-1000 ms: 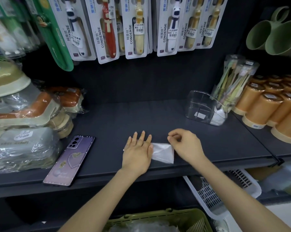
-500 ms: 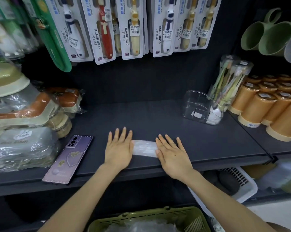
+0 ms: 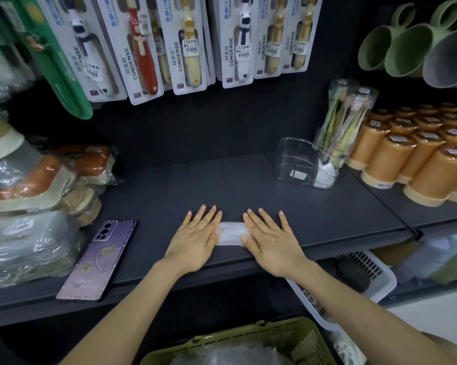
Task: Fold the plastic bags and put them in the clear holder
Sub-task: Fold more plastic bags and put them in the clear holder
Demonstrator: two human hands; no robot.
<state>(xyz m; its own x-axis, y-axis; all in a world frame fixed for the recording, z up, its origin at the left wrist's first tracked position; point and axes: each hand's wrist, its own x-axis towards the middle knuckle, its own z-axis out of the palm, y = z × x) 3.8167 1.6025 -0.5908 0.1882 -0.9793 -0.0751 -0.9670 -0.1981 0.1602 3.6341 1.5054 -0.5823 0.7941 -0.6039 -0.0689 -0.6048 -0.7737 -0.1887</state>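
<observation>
A folded clear plastic bag (image 3: 230, 233) lies as a narrow strip near the front of the dark shelf (image 3: 195, 185). My left hand (image 3: 195, 237) lies flat with straight fingers on its left end, and my right hand (image 3: 271, 238) lies flat on its right end. Only the middle of the strip shows between them. The clear holder (image 3: 298, 164) stands at the back right of the shelf, with a white folded bag (image 3: 326, 173) in its right compartment. A green basket (image 3: 248, 343) below the shelf holds more crumpled plastic bags (image 3: 235, 355).
A purple phone (image 3: 98, 259) lies at the shelf's front left. Wrapped goods (image 3: 24, 243) pile up on the left. Orange cups (image 3: 419, 159) and a toothbrush tube (image 3: 346, 119) stand right of the holder. Toothbrush packs (image 3: 185, 43) hang above. A white basket (image 3: 364, 280) sits lower right.
A second ago my right hand pinched the bag's right corner. Now both hands lie flat on the bag, which is folded into a narrower strip, and the hands have drawn closer together.
</observation>
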